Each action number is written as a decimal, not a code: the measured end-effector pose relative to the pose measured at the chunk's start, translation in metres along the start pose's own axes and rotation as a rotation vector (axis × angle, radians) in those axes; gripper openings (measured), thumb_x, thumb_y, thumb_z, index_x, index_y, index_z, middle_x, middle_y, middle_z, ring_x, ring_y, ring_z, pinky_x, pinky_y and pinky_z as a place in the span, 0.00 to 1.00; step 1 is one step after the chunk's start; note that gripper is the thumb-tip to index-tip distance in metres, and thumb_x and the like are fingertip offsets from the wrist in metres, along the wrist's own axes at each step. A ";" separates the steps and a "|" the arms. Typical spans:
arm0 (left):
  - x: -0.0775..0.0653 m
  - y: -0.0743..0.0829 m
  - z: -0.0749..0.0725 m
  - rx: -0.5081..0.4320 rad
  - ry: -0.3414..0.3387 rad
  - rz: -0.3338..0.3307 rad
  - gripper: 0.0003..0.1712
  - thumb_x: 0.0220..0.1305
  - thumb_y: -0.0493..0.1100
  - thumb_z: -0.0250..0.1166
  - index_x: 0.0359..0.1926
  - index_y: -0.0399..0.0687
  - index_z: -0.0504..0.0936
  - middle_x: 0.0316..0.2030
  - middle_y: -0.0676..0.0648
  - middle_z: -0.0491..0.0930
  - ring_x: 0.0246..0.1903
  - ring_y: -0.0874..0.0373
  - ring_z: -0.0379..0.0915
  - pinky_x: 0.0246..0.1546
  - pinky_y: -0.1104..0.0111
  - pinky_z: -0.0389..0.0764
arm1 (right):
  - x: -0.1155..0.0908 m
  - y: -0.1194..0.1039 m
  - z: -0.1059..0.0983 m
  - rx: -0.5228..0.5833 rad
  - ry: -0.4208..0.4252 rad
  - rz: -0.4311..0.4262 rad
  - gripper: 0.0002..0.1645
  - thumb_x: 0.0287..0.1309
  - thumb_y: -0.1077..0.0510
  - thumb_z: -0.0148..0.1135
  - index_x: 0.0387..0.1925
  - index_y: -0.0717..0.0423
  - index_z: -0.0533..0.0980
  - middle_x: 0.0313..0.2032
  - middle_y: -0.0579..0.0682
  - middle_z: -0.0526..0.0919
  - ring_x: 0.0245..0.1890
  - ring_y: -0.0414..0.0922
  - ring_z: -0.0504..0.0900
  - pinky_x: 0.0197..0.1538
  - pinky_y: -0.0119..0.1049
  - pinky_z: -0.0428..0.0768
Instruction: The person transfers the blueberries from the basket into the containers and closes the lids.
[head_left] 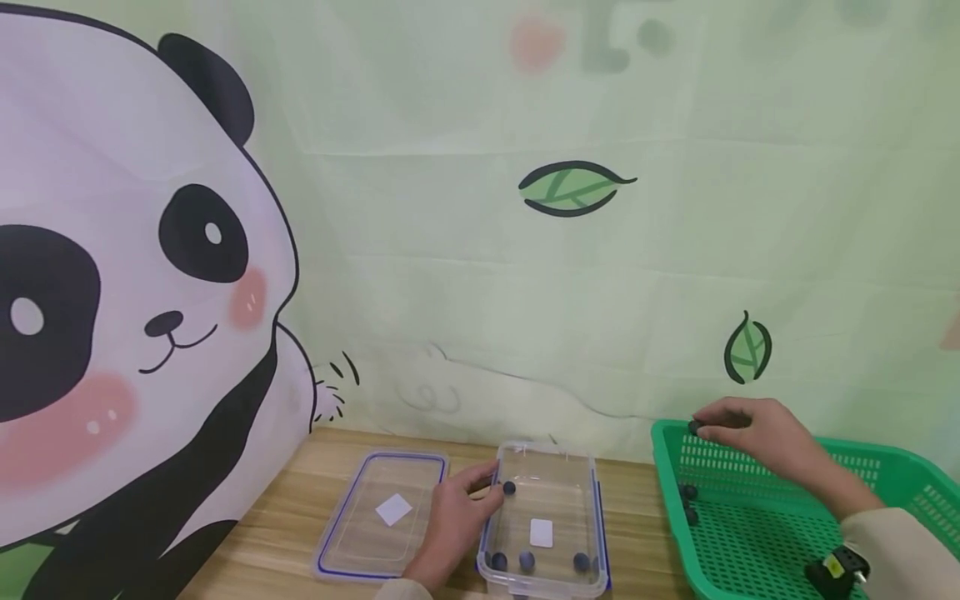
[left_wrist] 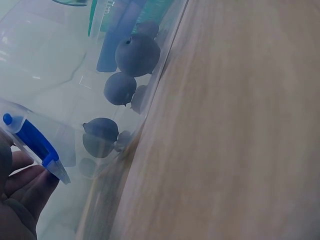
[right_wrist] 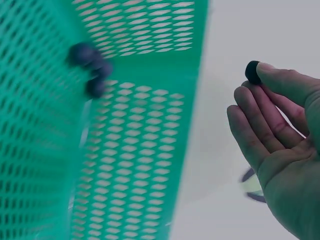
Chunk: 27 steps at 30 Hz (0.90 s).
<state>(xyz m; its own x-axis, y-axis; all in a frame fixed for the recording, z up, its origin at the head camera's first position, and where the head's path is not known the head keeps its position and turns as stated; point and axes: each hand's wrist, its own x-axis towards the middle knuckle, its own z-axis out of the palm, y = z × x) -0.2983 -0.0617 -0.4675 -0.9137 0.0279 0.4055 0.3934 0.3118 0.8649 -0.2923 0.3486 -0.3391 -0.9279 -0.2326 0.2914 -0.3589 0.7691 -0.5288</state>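
Observation:
My right hand point(head_left: 765, 437) pinches a blueberry point(right_wrist: 253, 72) between thumb and fingertips, above the far left rim of the green basket point(head_left: 663, 492). In the right wrist view the other fingers lie loosely bent. A few more blueberries point(right_wrist: 95, 70) sit in the basket's corner, blurred. My left hand point(head_left: 457, 517) grips the left side of a clear plastic box point(head_left: 543, 479), its fingers by a blue latch point(left_wrist: 35, 142) in the left wrist view. Several blueberries point(head_left: 527, 561) lie in the box, mostly toward its near end, and one is beside the left thumb.
A clear lid with a blue seal point(head_left: 352, 508) and a white label lies left of the box. Bare wooden table point(head_left: 637, 533) runs between box and basket. Behind stands a pale green cloth point(head_left: 465, 292) printed with a panda and leaves.

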 end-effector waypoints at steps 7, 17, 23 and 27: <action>0.000 -0.001 0.001 0.012 0.005 0.003 0.24 0.59 0.32 0.71 0.58 0.35 0.86 0.49 0.37 0.89 0.52 0.39 0.86 0.48 0.60 0.89 | -0.008 -0.029 -0.013 0.062 0.076 0.028 0.24 0.71 0.45 0.68 0.59 0.55 0.84 0.53 0.53 0.89 0.51 0.46 0.87 0.46 0.35 0.85; 0.000 0.000 0.000 0.010 0.002 0.001 0.24 0.60 0.32 0.71 0.59 0.34 0.86 0.49 0.36 0.89 0.52 0.39 0.86 0.48 0.60 0.89 | -0.020 -0.081 -0.007 0.196 0.105 0.019 0.24 0.70 0.45 0.69 0.59 0.55 0.84 0.51 0.50 0.90 0.47 0.37 0.87 0.46 0.34 0.86; 0.000 0.000 0.000 0.014 0.002 0.005 0.24 0.60 0.32 0.71 0.59 0.34 0.86 0.49 0.36 0.89 0.52 0.39 0.86 0.48 0.59 0.89 | -0.028 -0.103 0.013 0.315 0.146 -0.021 0.20 0.69 0.48 0.72 0.55 0.54 0.86 0.46 0.48 0.91 0.44 0.41 0.89 0.46 0.33 0.86; 0.000 0.000 0.001 0.016 0.001 0.005 0.24 0.60 0.33 0.71 0.59 0.35 0.86 0.50 0.36 0.88 0.52 0.40 0.86 0.48 0.58 0.89 | -0.029 -0.111 0.029 0.386 0.144 -0.021 0.19 0.68 0.49 0.73 0.54 0.54 0.86 0.46 0.49 0.91 0.45 0.42 0.89 0.47 0.34 0.86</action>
<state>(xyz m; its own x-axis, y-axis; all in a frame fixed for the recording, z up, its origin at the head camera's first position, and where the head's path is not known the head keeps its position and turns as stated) -0.2986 -0.0610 -0.4676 -0.9118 0.0286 0.4097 0.3959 0.3264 0.8583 -0.2286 0.2528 -0.3122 -0.9061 -0.1393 0.3994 -0.4147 0.4786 -0.7739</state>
